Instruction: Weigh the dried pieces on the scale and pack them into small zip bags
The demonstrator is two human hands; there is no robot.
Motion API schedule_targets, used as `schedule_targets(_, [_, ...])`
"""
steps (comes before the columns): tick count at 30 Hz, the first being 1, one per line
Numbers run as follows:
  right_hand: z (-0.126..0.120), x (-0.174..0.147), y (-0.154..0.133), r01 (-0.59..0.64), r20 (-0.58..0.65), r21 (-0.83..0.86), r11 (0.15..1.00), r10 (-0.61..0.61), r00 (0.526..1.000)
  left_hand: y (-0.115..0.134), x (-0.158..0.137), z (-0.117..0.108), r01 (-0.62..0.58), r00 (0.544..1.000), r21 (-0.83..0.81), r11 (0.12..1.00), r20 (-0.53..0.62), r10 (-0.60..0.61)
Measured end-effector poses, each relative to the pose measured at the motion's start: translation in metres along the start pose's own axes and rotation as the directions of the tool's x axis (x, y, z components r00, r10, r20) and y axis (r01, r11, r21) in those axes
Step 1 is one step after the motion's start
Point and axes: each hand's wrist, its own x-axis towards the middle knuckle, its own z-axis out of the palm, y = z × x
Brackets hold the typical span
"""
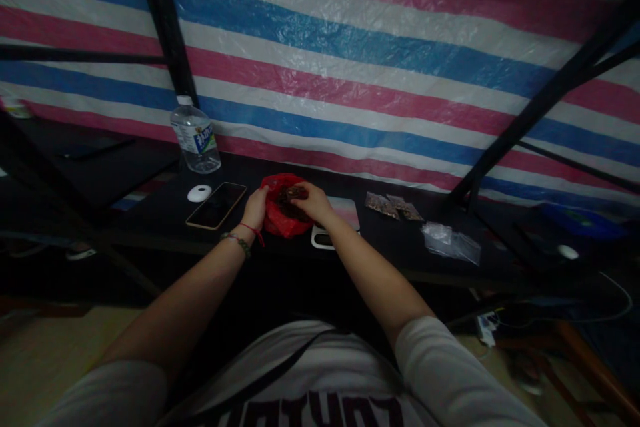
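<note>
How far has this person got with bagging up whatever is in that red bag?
Two small filled packets already lie on the dark table. In hand: the left hand holds the red bag open while the right hand reaches into its dark contents. Left: a pile of clear empty bags lies unfilled.

Bag (pixel 280 213): on the table (pixel 150 213), between left hand (pixel 256 208) and right hand (pixel 311 203).
Phone (pixel 216 205): just left of the bag.
Small puck (pixel 199 193): left of the phone.
Bottle (pixel 195 137): behind the puck.
Scale (pixel 336 221): probably a scale, under the right wrist.
Filled packets (pixel 393 205): right of the scale.
Empty pouches (pixel 451 241): further right, nearer the table's front edge.
</note>
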Motion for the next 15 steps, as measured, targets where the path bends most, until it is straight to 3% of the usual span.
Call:
schedule_targets(4, [-0.036, -0.008, 0.011, -0.056, -0.049, -0.051, 0.997, 0.053, 0.997, 0.004, -0.002, 0.001, 0.039, 0.999, -0.055, 0.998, 0.002, -0.039])
schedule_targets(9, [-0.079, -0.024, 0.044, -0.154, -0.152, -0.207, 0.966, 0.124, 0.981, 0.01, -0.002, 0.001, 0.065, 0.998, -0.089, 0.994, -0.02, -0.067])
schedule_targets(12, [-0.093, -0.035, 0.064, -0.239, -0.192, -0.267, 0.933, 0.192, 0.962, 0.011, -0.001, 0.0, 0.075, 0.995, -0.095, 0.993, -0.053, -0.08])
schedule_targets(15, [-0.096, -0.042, 0.075, -0.268, -0.151, -0.317, 0.91, 0.23, 0.961, 0.013, 0.001, -0.002, 0.069, 0.992, -0.078, 0.995, -0.102, -0.077])
